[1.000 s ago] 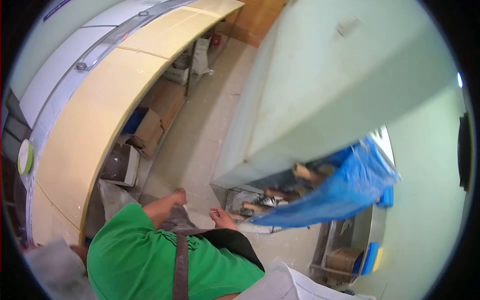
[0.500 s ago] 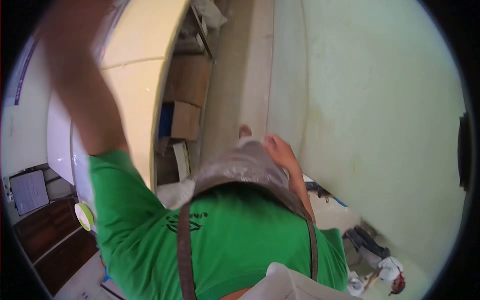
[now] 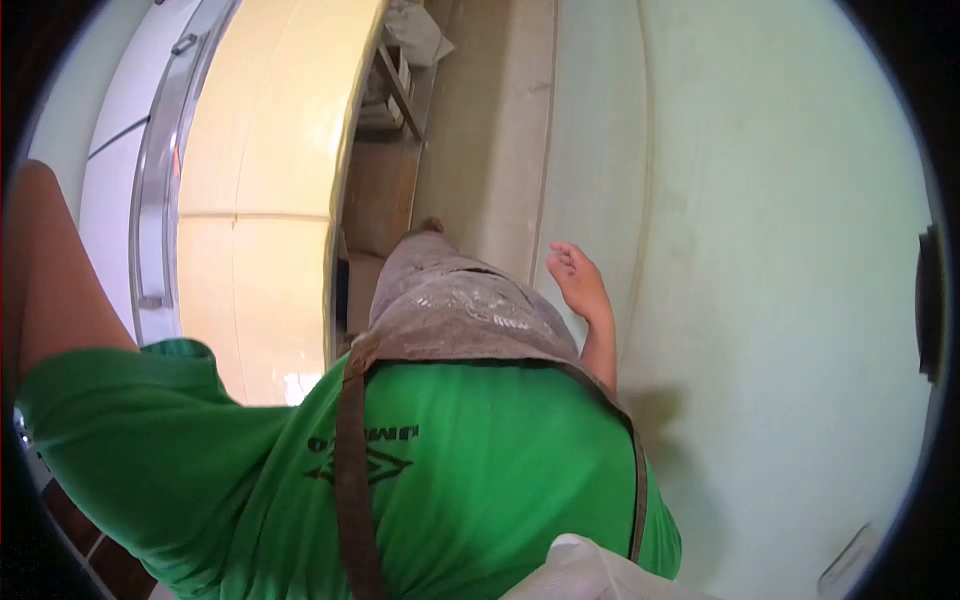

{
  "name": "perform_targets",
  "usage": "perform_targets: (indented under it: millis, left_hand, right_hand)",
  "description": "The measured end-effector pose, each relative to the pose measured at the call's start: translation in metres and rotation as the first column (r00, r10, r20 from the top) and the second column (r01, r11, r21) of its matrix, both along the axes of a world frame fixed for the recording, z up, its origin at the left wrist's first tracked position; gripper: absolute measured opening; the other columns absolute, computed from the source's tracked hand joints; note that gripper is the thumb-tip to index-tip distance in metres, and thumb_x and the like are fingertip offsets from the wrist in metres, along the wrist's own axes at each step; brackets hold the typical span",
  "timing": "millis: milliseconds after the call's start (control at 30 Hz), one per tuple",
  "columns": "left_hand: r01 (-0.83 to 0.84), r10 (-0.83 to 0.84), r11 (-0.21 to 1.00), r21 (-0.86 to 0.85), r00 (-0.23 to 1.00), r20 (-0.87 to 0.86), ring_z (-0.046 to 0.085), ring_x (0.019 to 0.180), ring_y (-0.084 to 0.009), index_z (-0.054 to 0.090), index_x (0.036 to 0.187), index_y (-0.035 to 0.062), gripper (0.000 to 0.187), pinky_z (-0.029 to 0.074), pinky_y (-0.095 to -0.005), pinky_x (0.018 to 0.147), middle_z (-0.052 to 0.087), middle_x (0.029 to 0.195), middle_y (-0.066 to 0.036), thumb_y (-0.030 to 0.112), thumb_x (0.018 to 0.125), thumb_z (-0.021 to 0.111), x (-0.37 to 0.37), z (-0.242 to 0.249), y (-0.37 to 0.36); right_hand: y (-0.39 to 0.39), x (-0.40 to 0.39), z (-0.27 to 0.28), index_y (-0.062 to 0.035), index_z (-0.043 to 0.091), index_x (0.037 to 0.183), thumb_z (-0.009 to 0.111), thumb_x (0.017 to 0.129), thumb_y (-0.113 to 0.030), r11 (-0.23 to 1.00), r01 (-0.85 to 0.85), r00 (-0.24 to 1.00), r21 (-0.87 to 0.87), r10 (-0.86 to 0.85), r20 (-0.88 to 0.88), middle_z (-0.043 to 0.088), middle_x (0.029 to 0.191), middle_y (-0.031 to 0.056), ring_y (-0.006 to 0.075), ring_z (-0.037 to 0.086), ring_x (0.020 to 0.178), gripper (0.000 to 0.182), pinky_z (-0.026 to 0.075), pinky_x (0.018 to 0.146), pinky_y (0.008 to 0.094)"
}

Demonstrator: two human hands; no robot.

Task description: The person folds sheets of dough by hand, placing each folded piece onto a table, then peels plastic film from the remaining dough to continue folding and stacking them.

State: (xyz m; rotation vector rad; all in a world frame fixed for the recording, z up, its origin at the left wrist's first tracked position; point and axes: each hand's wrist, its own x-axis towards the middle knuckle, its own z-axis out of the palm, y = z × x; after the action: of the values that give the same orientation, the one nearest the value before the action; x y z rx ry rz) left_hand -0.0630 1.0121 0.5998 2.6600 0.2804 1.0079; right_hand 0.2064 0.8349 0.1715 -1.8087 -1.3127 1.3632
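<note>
My right hand hangs beside the apron with loosely bent fingers and nothing visible in it. It is near the pale green wall and appears apart from it. On the left, my left arm is raised out to the side, and the frame's edge cuts it off, hiding the hand. I wear a brown apron, marked with whitish smears, over a green shirt.
A long yellow-topped table runs along the left, with a metal-framed edge beyond it. Under it are shelves with a cardboard box and a white bag. A narrow floor strip lies between table and green wall.
My left arm has swung from the upper left down and outward to the left edge, bending. I have moved along the aisle; the other person behind is out of view. My right hand still hangs.
</note>
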Motion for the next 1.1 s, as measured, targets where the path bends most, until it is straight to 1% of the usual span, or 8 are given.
perform_targets:
  millis: [267,467,533,633,767,833,933,1100]
  left_hand:
    - [0.017,-0.02,0.999,0.043,0.998,0.067,0.062,0.108,-0.0313,0.057,0.131,0.0025,0.041,0.049,-0.0399,0.096,0.065,0.12,-0.016,0.031,0.102,0.051,-0.046,-0.003,0.162]
    - [0.121,-0.133,0.986,0.117,0.986,0.098,0.062,0.109,-0.0318,0.057,0.131,0.0022,0.04,0.048,-0.0401,0.097,0.064,0.121,-0.017,0.029,0.101,0.051,-0.015,-0.008,0.268]
    - [0.17,-0.186,0.974,0.147,0.978,0.099,0.062,0.11,-0.032,0.057,0.13,0.0021,0.04,0.048,-0.0401,0.098,0.064,0.121,-0.017,0.028,0.101,0.052,0.004,0.0,0.295]
    - [0.245,-0.269,0.944,0.219,0.959,0.088,0.061,0.111,-0.0322,0.057,0.13,0.0019,0.039,0.048,-0.0402,0.098,0.064,0.122,-0.018,0.027,0.101,0.052,0.027,0.019,0.338]
    - [0.315,-0.352,0.886,0.34,0.934,0.053,0.061,0.112,-0.0325,0.056,0.13,0.0017,0.038,0.047,-0.0404,0.099,0.063,0.122,-0.018,0.025,0.1,0.052,0.04,0.033,0.369]
    - [0.312,-0.353,0.874,0.374,0.935,0.044,0.061,0.112,-0.0327,0.056,0.13,0.0016,0.038,0.047,-0.0404,0.099,0.063,0.122,-0.018,0.024,0.1,0.053,0.043,0.038,0.39]
    - [0.29,-0.345,0.855,0.429,0.937,0.053,0.06,0.113,-0.033,0.056,0.13,0.0014,0.038,0.047,-0.0405,0.099,0.063,0.123,-0.019,0.023,0.1,0.053,0.035,0.044,0.428]
    - [0.204,-0.304,0.827,0.524,0.946,0.111,0.06,0.114,-0.0334,0.056,0.13,0.0011,0.037,0.047,-0.0407,0.1,0.063,0.124,-0.019,0.021,0.099,0.054,0.001,0.036,0.494]
  right_hand:
    - [0.144,-0.01,0.018,-0.0026,0.058,0.128,0.062,0.098,-0.025,1.0,-0.011,1.0,0.005,0.011,0.025,0.069,0.11,0.0133,0.0192,0.065,0.101,0.038,0.051,0.09,0.0328]
    - [0.262,0.022,0.005,-0.0036,0.056,0.128,0.064,0.094,-0.022,0.999,-0.019,0.998,-0.04,0.022,0.064,0.071,0.103,0.0118,0.0223,0.069,0.096,0.04,0.053,0.087,0.035]
    - [0.311,0.053,-0.001,-0.0037,0.057,0.126,0.065,0.092,-0.026,0.998,-0.064,0.995,0.027,0.062,0.082,0.071,0.106,0.0147,0.0249,0.069,0.095,0.041,0.053,0.085,0.0363]
    - [0.399,0.067,0.037,-0.0031,0.058,0.124,0.065,0.092,-0.027,0.998,-0.054,0.986,0.023,0.05,0.157,0.071,0.107,0.0162,0.0272,0.07,0.094,0.041,0.054,0.084,0.0381]
    - [0.485,0.08,0.035,-0.0032,0.058,0.125,0.065,0.092,-0.028,0.986,-0.087,0.996,0.142,0.085,0.022,0.071,0.108,0.0169,0.029,0.069,0.094,0.041,0.054,0.084,0.0388]
    - [0.529,0.081,0.051,-0.0036,0.058,0.125,0.065,0.092,-0.029,0.985,-0.151,0.986,0.086,0.143,0.091,0.071,0.109,0.0171,0.03,0.069,0.095,0.042,0.053,0.085,0.0393]
    - [0.597,0.081,0.041,-0.0038,0.058,0.126,0.065,0.092,-0.029,0.971,-0.191,0.982,0.146,0.19,0.026,0.071,0.109,0.0172,0.0302,0.069,0.095,0.042,0.053,0.086,0.0392]
    - [0.715,0.068,0.017,-0.004,0.059,0.125,0.066,0.092,-0.029,0.936,-0.325,0.945,0.138,0.317,0.075,0.071,0.109,0.0174,0.0302,0.069,0.095,0.042,0.053,0.085,0.0393]
